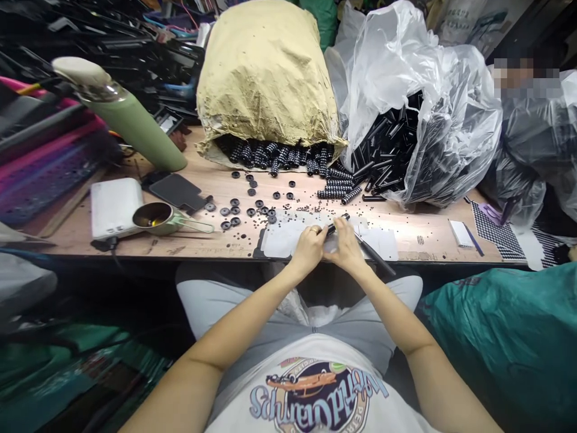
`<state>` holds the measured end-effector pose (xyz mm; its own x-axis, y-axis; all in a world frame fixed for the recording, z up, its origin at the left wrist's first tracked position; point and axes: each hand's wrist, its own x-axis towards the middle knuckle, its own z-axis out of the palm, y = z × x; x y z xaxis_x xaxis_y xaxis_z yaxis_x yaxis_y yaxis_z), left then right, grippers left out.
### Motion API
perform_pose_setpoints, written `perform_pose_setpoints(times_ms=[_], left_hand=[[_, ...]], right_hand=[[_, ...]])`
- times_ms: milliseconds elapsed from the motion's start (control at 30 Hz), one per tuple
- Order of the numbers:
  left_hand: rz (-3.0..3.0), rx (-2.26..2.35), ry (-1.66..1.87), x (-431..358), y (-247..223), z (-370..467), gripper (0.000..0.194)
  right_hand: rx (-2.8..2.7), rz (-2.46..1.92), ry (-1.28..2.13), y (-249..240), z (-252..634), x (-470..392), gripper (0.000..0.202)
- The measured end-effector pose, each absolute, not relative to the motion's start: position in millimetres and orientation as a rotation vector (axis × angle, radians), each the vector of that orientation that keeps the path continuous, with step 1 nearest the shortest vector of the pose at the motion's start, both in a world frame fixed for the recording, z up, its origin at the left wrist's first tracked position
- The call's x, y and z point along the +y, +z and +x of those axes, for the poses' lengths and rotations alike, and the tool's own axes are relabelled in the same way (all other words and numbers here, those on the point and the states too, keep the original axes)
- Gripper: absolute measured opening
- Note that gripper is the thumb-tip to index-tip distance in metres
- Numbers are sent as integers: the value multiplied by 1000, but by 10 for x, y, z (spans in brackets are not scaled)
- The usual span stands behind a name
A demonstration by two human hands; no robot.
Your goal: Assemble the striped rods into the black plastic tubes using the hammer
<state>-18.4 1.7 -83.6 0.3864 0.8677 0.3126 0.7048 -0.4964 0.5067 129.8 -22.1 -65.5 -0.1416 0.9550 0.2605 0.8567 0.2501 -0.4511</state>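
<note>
Near the table's front edge, my left hand [309,245] is closed on a short black cylindrical part [332,228]. My right hand [347,243] is beside it, its fingers closed at the part's upper right end. Under both hands lie white sheets [282,237] on the wooden table. A long black rod-shaped tool [377,255] slants from beside my right hand over the table edge. Small black round discs [251,211] and many tiny dark pieces are scattered to the left and behind the hands.
A yellow sack [265,72] of ridged black parts and a clear plastic bag [455,132] of black tubes stand behind. At left are a green bottle [139,129], a white box [116,207] and a metal cup [169,224]. A small white pad [460,234] lies right.
</note>
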Motion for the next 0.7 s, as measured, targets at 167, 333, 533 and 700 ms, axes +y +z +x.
perform_pose_setpoints(times_ms=[167,333,533,700], left_hand=[[2622,1192,622,61,-831,-339,42],[2694,1208,581,55,-761,-398,40],[2686,1233,600,33,-801,-375,45],[2747,1250,520,-137,-826,-148,51]], right_hand=[[-1929,-2286,112,-388,1888,-482,20],[-1753,-2133,380,-186,1918,-734,33],[-1932,-2218,429,-218,1640,-762,29],[-1859,-1952,379,25,1425,-749,39]])
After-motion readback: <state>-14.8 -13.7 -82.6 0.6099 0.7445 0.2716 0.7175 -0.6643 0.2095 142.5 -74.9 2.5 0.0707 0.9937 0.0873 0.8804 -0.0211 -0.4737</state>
